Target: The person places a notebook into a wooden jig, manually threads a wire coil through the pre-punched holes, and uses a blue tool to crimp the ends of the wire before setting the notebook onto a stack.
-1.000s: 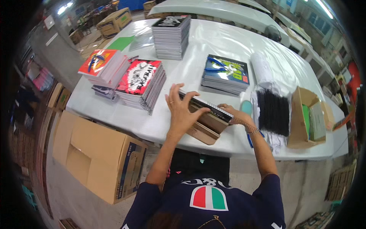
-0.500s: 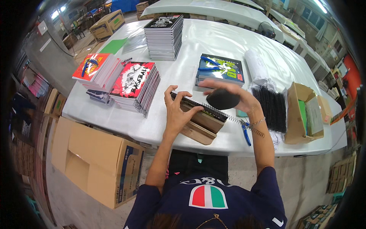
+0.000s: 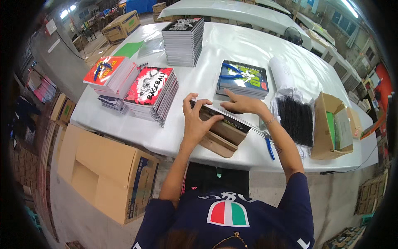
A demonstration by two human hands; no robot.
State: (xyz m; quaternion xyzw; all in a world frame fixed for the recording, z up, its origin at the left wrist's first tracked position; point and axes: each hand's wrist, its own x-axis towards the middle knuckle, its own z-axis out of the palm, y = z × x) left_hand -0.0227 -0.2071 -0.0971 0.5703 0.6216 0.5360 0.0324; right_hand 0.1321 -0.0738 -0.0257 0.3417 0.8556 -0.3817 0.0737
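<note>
The person is working at a white table (image 3: 232,50), and both hands are resting on a spiral-bound notebook (image 3: 222,126) that is lying at the near edge, its brown cardboard back slanting over the rim toward the person. The left hand (image 3: 195,120) is pressing down on the notebook's left end with the fingers spread and curled — not clenched on it. The right hand (image 3: 242,104) is lying flat and open on the far right corner, just above the row of black wire coils.

Blue-handled pliers (image 3: 268,145) are lying on the table just right of the notebook, near the right forearm. Beyond the right hand a short stack of notebooks with a dark blue and green cover (image 3: 243,79) is sitting, a second blue tool resting on top. Farther back a tall stack with a black-and-white cover (image 3: 183,41) is standing. To the left, a fanned stack with a red, black and white cover (image 3: 151,93) is leaning beside a stack with a red and yellow cover (image 3: 111,74); a green sheet (image 3: 128,49) is lying behind them.

On the right a clear bag of black binding coils (image 3: 295,120) is spreading out beside a white paper roll (image 3: 281,72), and an open brown carton (image 3: 331,126) holding a green packet is sitting at the table's end. On the floor at the left — below the table edge — a large open cardboard box (image 3: 105,174) with a blue printed panel on its side is standing.
</note>
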